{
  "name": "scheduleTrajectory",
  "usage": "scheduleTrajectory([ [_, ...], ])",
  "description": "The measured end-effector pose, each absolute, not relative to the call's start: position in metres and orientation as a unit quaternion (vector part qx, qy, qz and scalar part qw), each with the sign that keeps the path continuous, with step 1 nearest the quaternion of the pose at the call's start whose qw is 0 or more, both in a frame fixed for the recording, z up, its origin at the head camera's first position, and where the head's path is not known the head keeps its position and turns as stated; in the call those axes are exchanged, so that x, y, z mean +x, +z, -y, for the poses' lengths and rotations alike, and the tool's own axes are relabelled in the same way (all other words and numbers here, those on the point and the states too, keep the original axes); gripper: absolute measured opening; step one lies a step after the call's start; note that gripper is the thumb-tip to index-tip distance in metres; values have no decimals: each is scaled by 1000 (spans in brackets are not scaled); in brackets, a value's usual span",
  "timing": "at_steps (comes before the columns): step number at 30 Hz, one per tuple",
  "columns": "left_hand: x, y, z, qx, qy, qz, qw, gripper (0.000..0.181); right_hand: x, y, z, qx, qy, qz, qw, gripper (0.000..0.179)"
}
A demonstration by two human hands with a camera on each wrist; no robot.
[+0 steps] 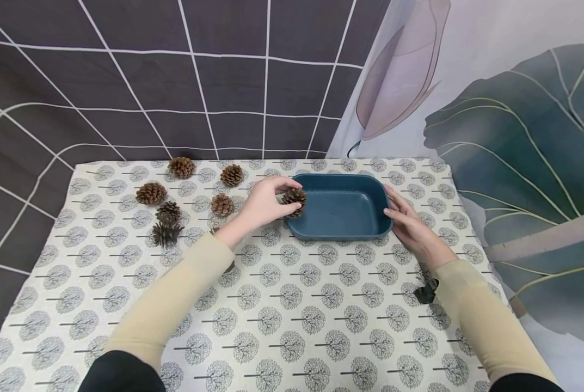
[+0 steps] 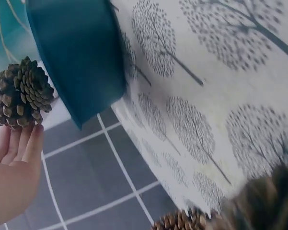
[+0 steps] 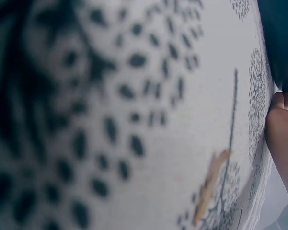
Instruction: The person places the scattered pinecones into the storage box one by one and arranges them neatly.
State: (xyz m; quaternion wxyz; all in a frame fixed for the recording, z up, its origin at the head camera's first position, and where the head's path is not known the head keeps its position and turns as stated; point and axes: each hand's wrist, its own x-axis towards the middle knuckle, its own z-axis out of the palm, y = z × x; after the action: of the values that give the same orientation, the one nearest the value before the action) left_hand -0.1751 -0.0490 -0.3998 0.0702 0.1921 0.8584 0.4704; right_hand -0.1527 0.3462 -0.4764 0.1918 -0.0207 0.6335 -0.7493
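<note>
My left hand [image 1: 264, 206] holds a brown pine cone [image 1: 294, 202] between thumb and fingers, over the left rim of a dark blue rectangular dish [image 1: 340, 237]. In the left wrist view the pine cone [image 2: 21, 93] sits at the fingertips, beside the dish's outer wall [image 2: 81, 57]. At the opposite end, my right hand [image 1: 414, 228] grips the dish's right rim, thumb over the edge. The inside of the dish shows a bare floor. In the right wrist view only part of the right hand [image 3: 282, 129] shows, by the dish's corner.
Several pine cones [image 1: 151, 193] lie on the left of the tree-print tablecloth [image 1: 292, 321]; more peek out beneath the left forearm. A dark grid-patterned cloth [image 1: 233, 81] hangs behind the table. A small black object [image 1: 426, 292] is at the right wrist.
</note>
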Motion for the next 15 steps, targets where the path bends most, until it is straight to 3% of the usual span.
scheduleTrajectory([
  [15,-185,-420,22,271,370,-882,111,42,-153,-478,-346,-21,-754,-630,184,76],
])
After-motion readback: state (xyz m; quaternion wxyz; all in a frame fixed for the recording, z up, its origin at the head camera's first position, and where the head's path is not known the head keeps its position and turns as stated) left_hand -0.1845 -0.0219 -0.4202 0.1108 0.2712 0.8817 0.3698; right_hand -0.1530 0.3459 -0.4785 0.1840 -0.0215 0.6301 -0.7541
